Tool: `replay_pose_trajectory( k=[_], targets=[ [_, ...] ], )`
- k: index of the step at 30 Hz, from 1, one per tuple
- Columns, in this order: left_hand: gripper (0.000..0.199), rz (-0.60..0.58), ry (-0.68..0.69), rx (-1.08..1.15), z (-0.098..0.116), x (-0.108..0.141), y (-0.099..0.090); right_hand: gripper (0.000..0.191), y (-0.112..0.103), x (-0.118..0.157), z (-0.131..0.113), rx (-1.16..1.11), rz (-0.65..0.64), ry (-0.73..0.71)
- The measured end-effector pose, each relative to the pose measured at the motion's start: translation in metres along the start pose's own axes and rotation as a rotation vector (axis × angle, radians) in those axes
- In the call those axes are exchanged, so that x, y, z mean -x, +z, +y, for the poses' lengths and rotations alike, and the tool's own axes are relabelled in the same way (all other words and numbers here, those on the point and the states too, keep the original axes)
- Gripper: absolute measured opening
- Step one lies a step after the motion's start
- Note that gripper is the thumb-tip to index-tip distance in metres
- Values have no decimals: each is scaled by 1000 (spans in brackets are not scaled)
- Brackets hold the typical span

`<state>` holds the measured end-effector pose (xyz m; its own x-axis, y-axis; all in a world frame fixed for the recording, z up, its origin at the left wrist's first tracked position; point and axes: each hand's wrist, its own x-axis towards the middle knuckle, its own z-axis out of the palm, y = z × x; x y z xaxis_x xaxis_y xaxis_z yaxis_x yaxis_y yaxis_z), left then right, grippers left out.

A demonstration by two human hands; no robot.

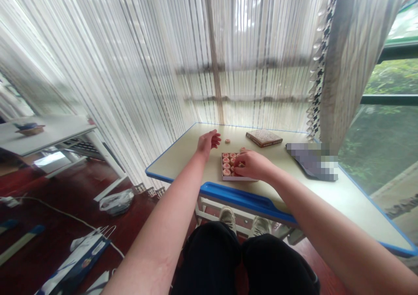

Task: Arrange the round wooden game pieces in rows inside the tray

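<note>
An open box (240,179) on the desk holds several round wooden pieces (226,166) with red characters. Over the right part of the box is my right hand (251,164), its fingers bent down onto the pieces; what they pinch, if anything, is hidden. My left hand (209,142) hovers left of the box with its fingers apart and nothing in it. One loose round piece (227,141) lies behind the box, near my left hand. Another piece (243,149) shows just behind my right hand.
A flat patterned box (264,137) lies toward the back of the desk (176,158). Right of it is a dark grey pouch-like item (305,160), partly blurred. A blue tray (238,196) runs along the front edge. Curtains hang behind.
</note>
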<state>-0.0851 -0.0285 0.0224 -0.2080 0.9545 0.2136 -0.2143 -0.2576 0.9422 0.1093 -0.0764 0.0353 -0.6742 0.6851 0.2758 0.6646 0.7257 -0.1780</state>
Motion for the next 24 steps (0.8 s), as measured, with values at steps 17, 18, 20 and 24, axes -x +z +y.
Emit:
replay_pose_trajectory(
  k=[17,18,20,24],
  targets=[
    [37,85,5,-107,-6,-3,0,14,-1,-4,-3,-26,-31,31],
    [36,90,0,-109,-6,-3,-1,15,0,-3,-3,-26,-18,27],
    [36,94,-8,-113,-7,-4,-1,17,1,-3,-3,-24,0,33],
    [36,108,-3,-128,-9,-5,-2,20,2,-4,-3,-9,-6,50]
  ],
)
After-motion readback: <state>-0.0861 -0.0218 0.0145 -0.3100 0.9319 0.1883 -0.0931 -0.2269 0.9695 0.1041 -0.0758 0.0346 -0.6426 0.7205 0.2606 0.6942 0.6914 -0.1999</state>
